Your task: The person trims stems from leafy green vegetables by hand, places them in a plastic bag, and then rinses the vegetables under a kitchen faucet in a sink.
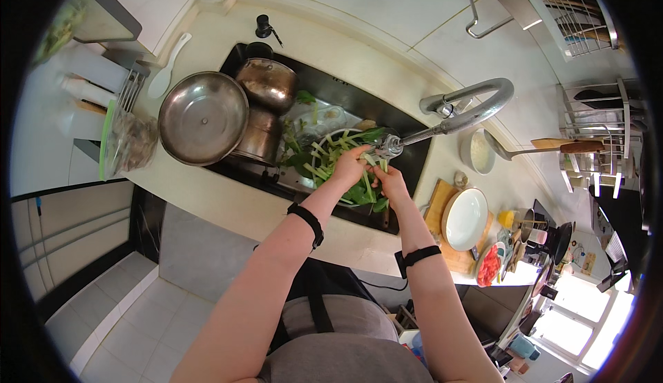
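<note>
Both my hands are over the black sink (357, 98), close under the spray head of the metal faucet (461, 120), where water appears to run. My left hand (351, 166) pinches a pale green stalk of a leafy vegetable. Close beside it, my right hand (392, 183) grips the stalks too, with fingertips almost meeting the left ones. Beneath them, a heap of leafy greens (322, 161) fills a round bowl whose rim partly shows. Loose leaves and a clear plastic container (326, 118) lie behind and left of the heap. My fingers hide part of the stalks.
Metal pots (267, 85) and a wide steel pan (204, 119) stand at the sink's left. A bagged item (134, 142) sits farther left. On the right are a white bowl (480, 152), a cutting board (434, 220), a white oval dish (466, 219) and chopped red food (489, 266).
</note>
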`<act>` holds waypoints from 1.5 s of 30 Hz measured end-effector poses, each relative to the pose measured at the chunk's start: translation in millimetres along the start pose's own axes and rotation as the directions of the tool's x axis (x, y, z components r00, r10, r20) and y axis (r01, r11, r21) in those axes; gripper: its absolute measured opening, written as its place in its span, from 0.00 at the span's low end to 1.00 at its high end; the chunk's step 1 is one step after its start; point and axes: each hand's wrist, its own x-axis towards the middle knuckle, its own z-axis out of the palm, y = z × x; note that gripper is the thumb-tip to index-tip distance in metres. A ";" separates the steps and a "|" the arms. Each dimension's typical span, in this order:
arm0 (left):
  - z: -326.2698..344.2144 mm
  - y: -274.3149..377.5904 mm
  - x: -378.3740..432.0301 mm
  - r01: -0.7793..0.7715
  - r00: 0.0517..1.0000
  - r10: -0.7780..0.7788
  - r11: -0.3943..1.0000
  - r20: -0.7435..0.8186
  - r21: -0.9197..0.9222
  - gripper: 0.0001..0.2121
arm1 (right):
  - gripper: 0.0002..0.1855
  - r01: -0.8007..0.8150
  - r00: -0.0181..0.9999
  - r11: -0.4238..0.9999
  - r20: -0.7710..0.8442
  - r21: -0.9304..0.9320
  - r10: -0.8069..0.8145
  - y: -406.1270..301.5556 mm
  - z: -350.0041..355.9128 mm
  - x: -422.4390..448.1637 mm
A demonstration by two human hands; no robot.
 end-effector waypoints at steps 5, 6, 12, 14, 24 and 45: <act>-0.2 7.4 -4.4 -0.060 0.993 0.086 0.956 -0.077 0.288 0.11 | 0.11 0.012 1.000 0.999 -0.018 -0.039 -0.013 4.7 3.3 4.3; 0.8 10.5 -6.4 -0.080 0.991 0.110 0.951 -0.082 0.300 0.11 | 0.12 0.012 0.999 0.999 -0.043 -0.041 -0.014 5.2 8.6 3.6; 3.3 20.7 -11.9 0.089 0.996 -0.085 0.976 -0.028 0.200 0.11 | 0.11 -0.012 1.000 0.991 0.003 0.133 0.012 8.8 25.5 -3.9; -1.9 7.7 -8.1 0.027 1.000 -0.029 0.986 0.008 0.166 0.12 | 0.09 -0.037 0.998 0.990 0.058 0.137 0.029 8.2 22.9 -4.1; -4.9 -10.8 6.8 0.003 0.992 0.013 0.992 -0.127 0.128 0.12 | 0.09 -0.029 0.999 0.996 0.030 0.089 0.026 -3.7 27.2 -15.1; -1.8 -19.4 6.2 0.136 0.972 -0.215 0.844 -0.095 -0.519 0.14 | 0.29 0.319 0.941 0.877 0.013 -0.359 -0.338 24.1 23.1 57.2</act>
